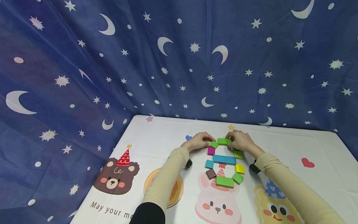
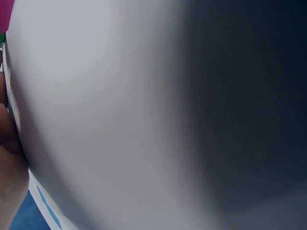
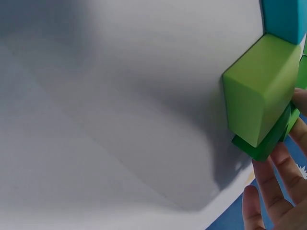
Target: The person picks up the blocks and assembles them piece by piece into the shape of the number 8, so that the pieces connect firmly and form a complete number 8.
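Coloured wooden blocks lie on the white tablecloth in a figure-eight outline. At its top left, the thumb and fingers of my left hand [image 1: 198,141] pinch a small green block [image 1: 214,144], just above a magenta block [image 1: 211,151]. My right hand [image 1: 241,141] is at the top right, by a long green block [image 1: 223,141]. In the right wrist view, its thumb and fingers hold a dark green block [image 3: 259,149] against a light green block [image 3: 256,91]. The left wrist view shows only part of the left hand [image 2: 10,167] at its edge.
A long blue block [image 1: 224,159] crosses the outline's middle. Below it are a small blue block [image 1: 209,164], a brown block [image 1: 211,174], a yellow block [image 1: 240,169] and green blocks [image 1: 225,182]. A starry blue curtain [image 1: 179,62] hangs behind the table.
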### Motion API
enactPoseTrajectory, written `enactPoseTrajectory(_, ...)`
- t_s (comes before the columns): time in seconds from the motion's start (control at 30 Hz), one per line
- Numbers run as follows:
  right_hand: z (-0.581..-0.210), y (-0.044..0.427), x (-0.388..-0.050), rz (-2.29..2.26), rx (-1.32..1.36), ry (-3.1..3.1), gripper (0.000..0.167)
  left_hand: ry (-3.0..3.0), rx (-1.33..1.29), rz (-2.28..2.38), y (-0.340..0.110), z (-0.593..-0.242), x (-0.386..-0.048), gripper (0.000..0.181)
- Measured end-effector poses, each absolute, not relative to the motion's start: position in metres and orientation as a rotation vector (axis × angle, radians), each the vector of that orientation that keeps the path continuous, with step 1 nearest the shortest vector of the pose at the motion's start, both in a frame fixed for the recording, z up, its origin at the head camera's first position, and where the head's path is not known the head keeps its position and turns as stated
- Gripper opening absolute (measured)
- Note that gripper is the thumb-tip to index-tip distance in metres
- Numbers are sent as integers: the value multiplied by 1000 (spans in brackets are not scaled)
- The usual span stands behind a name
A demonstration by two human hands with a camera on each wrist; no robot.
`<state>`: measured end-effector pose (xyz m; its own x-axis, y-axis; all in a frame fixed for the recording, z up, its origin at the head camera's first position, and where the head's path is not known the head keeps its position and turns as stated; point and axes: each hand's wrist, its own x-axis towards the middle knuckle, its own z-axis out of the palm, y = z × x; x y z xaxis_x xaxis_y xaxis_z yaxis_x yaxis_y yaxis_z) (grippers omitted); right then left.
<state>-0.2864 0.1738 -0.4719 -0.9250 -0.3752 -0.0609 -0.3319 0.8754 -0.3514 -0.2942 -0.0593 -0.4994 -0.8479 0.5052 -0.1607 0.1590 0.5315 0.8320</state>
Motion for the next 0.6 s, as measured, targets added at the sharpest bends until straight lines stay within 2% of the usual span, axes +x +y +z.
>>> enactPoseTrajectory(0.6, -471, 175, -287, -734, -454, 2817, 32, 2387, 620, 1203, -62, -503, -298, 32)
